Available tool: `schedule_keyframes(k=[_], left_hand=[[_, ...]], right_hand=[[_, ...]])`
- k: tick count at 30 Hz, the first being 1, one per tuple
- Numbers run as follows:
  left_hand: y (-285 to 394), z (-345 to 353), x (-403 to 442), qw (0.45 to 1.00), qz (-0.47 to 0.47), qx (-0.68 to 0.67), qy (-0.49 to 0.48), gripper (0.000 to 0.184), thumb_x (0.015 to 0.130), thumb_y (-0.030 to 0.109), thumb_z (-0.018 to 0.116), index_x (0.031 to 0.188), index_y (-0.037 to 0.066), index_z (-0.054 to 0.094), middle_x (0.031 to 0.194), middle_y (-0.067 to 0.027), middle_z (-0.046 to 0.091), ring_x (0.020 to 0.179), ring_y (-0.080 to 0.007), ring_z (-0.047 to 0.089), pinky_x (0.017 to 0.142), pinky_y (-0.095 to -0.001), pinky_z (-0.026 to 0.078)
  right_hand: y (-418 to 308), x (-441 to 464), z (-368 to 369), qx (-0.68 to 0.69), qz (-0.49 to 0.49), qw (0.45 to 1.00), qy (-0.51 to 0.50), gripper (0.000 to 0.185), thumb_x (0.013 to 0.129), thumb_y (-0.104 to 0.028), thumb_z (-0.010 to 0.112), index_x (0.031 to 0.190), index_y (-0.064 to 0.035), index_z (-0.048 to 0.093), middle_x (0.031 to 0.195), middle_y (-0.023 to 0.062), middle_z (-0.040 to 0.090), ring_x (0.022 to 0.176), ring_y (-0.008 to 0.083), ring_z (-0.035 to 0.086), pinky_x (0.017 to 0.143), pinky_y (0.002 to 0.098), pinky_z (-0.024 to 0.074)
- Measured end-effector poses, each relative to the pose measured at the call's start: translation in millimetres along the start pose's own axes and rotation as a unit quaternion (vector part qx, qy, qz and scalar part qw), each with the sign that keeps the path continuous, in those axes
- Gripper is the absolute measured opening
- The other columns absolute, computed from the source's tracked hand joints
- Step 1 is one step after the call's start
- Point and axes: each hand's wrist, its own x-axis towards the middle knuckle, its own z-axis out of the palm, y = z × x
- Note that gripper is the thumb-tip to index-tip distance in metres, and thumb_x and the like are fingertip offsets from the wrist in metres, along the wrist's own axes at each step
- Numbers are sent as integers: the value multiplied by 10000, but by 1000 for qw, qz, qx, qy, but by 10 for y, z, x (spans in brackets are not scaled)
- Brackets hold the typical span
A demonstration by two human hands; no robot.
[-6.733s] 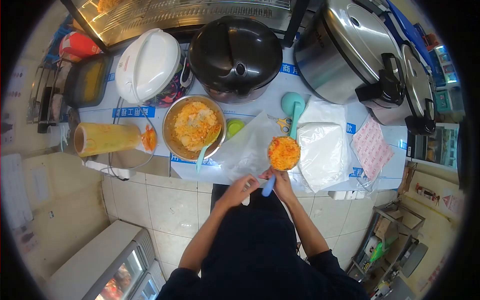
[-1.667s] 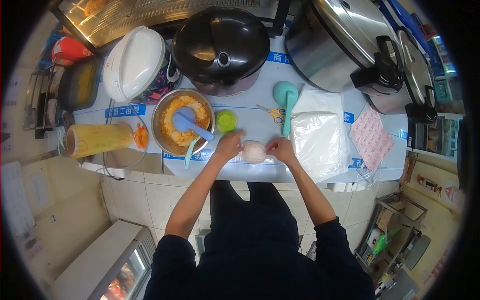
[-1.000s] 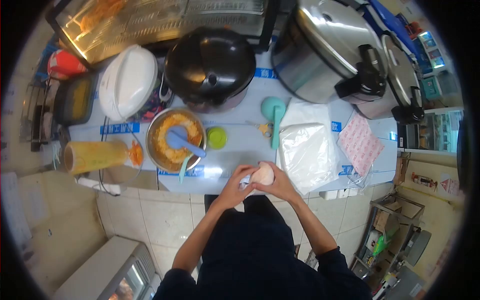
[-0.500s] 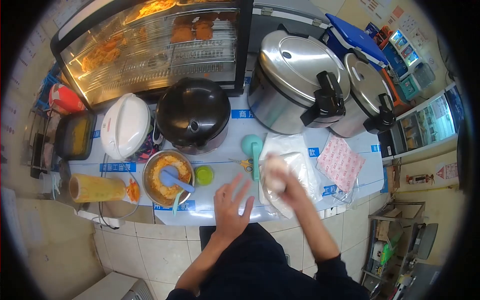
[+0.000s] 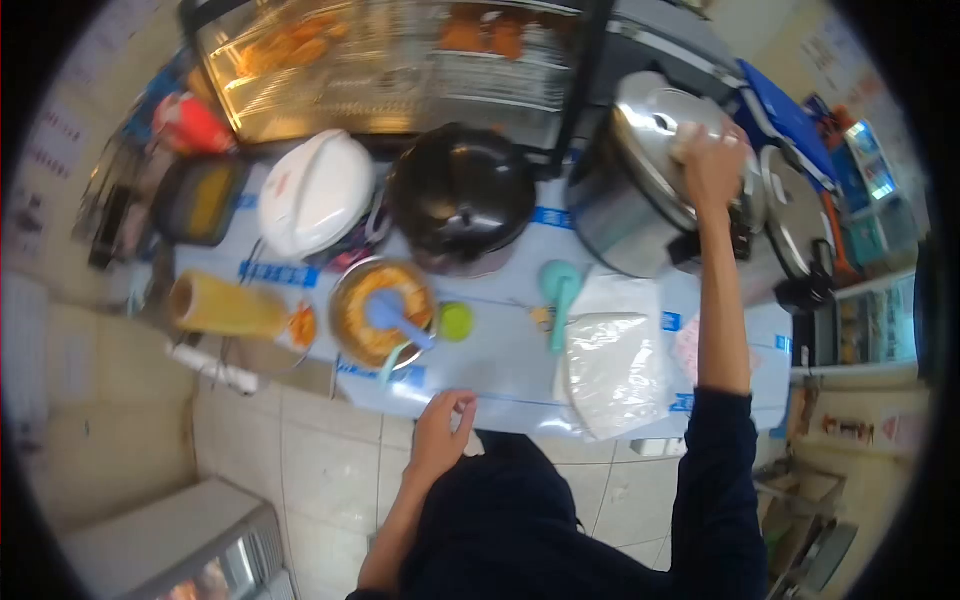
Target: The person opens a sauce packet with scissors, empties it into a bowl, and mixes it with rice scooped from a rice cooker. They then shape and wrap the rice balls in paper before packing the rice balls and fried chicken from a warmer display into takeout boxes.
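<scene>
My right hand (image 5: 715, 165) is stretched out over the lid of the large steel cooker (image 5: 640, 110), its fingers closed round the pale wrapped ball (image 5: 684, 142), which shows only in part. Near the front table edge is my left hand (image 5: 440, 430), holding nothing, with thumb and curled fingers apart. A steel bowl (image 5: 343, 335) of orange rice (image 5: 368, 330) has a blue scoop (image 5: 385, 310) and a light green spoon in it. The green cup (image 5: 456, 322) stands beside it. A teal ladle (image 5: 562, 285) lies left of the white plastic bags (image 5: 615, 365).
Behind the table is a glass food display (image 5: 390, 70). A black-lidded cooker (image 5: 462, 195) and a white-lidded pot (image 5: 318, 195) stand in front of it. A second steel cooker (image 5: 800, 205) is at the right. A wrap roll (image 5: 228, 305) lies at the left.
The ball was shaped between both hands, then taken right by my right hand, which is now up over the large cooker. The blue scoop went from hand to bowl. My left hand has let go.
</scene>
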Motion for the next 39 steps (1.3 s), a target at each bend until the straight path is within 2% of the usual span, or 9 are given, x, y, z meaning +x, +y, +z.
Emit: schedule_keyframes(k=[1, 3, 6, 12, 17, 20, 24, 32, 39], left_hand=[[-94, -46, -4, 1000, -13, 10, 16, 121, 880, 117, 611, 972, 39, 623, 853, -115, 622, 774, -260, 592, 715, -347, 472], [-258, -109, 77, 990, -114, -55, 55, 198, 862, 154, 642, 995, 21, 577, 836, -125, 590, 780, -269, 576, 711, -355, 463], [-604, -143, 345, 961, -94, 75, 250, 302, 841, 201, 672, 1009, -1, 523, 827, -139, 551, 780, -297, 551, 702, -375, 452], [-1288, -201, 1317, 952, -173, 144, 209, 548, 758, 336, 736, 1034, -40, 448, 913, -250, 624, 876, -423, 609, 762, -451, 481], [-1418, -372, 1343, 946, -269, 141, 113, 653, 729, 317, 736, 1131, -48, 373, 974, -299, 626, 938, -442, 620, 822, -442, 493], [-1939, -457, 1195, 957, -163, 110, 213, 568, 764, 230, 689, 1123, -6, 318, 888, -209, 559, 775, -373, 632, 723, -420, 512], [-1780, -916, 1034, 926, -218, -265, 159, 315, 908, 68, 512, 1123, 90, 283, 873, -122, 527, 720, -194, 638, 589, -297, 554], [-1580, -1681, 562, 898, -249, -341, 125, 291, 984, 132, 326, 1271, 91, 305, 953, -118, 604, 649, -125, 560, 551, -248, 468], [-1672, -2008, 545, 892, -244, -362, 114, 331, 969, 108, 308, 1299, 94, 317, 952, -111, 595, 641, -122, 523, 541, -251, 436]], right_hand=[[-316, -131, -342, 160, 117, 974, 113, 312, 921, -234, 502, 1135, -17, 572, 1092, 237, 594, 1027, 375, 561, 873, 460, 441], [-911, -851, -583, 264, 58, 963, 7, 260, 885, -164, 564, 1095, -11, 570, 986, 181, 608, 961, 360, 569, 828, 447, 448], [-1945, -2200, -827, 544, 104, 782, -286, 224, 812, -97, 629, 1010, -19, 561, 950, 157, 589, 914, 337, 579, 793, 404, 455], [-3167, -2912, -1008, 592, 11, 751, -293, 308, 783, -133, 654, 1033, -7, 523, 936, 197, 572, 890, 334, 582, 754, 424, 470], [-3404, -3284, -1322, 578, 237, 636, -452, 358, 795, -247, 715, 900, -17, 461, 779, 164, 603, 665, 320, 620, 604, 399, 482], [-3799, -3541, -1484, 606, 294, 560, -483, 418, 776, -289, 759, 834, -17, 446, 627, 112, 564, 566, 305, 609, 540, 370, 475], [-4335, -3352, -1556, 546, 285, 653, -441, 546, 733, -333, 796, 948, -18, 406, 643, 158, 584, 626, 365, 624, 569, 443, 484], [-4171, -3100, -1342, 461, 306, 663, -504, 571, 809, -176, 619, 1242, 48, 320, 934, 340, 613, 900, 498, 599, 788, 533, 478], [-3906, -2141, -1427, 282, -35, 773, -567, 316, 876, -169, 512, 1157, -26, 527, 898, 280, 626, 730, 404, 651, 618, 535, 507]])
